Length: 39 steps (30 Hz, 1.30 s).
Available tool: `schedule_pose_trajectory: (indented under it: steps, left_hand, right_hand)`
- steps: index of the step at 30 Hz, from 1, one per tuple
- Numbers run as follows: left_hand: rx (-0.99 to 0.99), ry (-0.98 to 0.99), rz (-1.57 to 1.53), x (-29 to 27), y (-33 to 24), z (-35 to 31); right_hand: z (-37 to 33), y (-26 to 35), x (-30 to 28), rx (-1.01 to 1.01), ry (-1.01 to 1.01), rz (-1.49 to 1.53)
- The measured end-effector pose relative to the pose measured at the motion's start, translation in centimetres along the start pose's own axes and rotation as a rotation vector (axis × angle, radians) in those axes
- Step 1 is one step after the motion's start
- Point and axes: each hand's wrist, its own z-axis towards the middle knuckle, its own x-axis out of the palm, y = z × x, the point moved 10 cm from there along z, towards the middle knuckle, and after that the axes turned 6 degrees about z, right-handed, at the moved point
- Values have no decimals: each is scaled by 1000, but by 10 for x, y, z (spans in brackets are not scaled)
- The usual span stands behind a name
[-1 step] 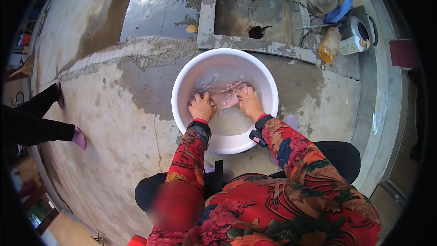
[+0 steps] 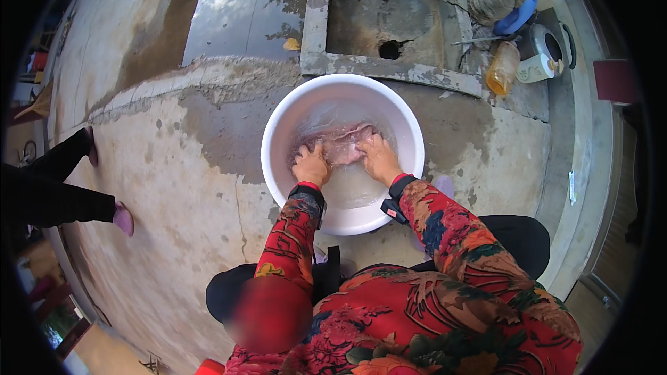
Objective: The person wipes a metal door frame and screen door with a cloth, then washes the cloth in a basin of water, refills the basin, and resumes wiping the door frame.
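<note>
A round, pale pink basin (image 2: 276,140) holds cloudy water, and a crumpled wet pink cloth (image 2: 342,144) lies in it, partly under the surface. My left hand (image 2: 310,165) has its fingers closed on the cloth's left end. At the other end my right hand (image 2: 380,160) grips the cloth, its fingertips bent into the folds. The stretch between my hands is bunched up. Some fingertips are hidden by the cloth and the water.
Beyond the basin is a concrete-rimmed sunken trough (image 2: 389,14) with a drain hole. To its right stand a yellowish bottle (image 2: 502,69), a white jug (image 2: 536,69) and a blue container (image 2: 517,17). A puddle (image 2: 233,10) lies far left; another person's legs (image 2: 66,173) are at the left.
My hands and the cloth have shifted very slightly in the water; the cloth's folds lie a little differently. My grip looks the same.
</note>
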Motion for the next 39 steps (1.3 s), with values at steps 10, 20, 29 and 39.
schedule_pose_trajectory:
  steps: [10,20,29,39]
  left_hand:
    - [229,172,-201,36,-11,20]
    - [-148,26,-524,-25,45,21]
    - [-173,24,-622,45,7,21]
    - [59,612,-1890,28,-76,-21]
  right_hand:
    - [5,-11,13,-81,-7,174]
    - [10,-55,4,649,300,691]
    - [-8,-24,21,256,186,66]
    - [13,13,13,357,180,1809]
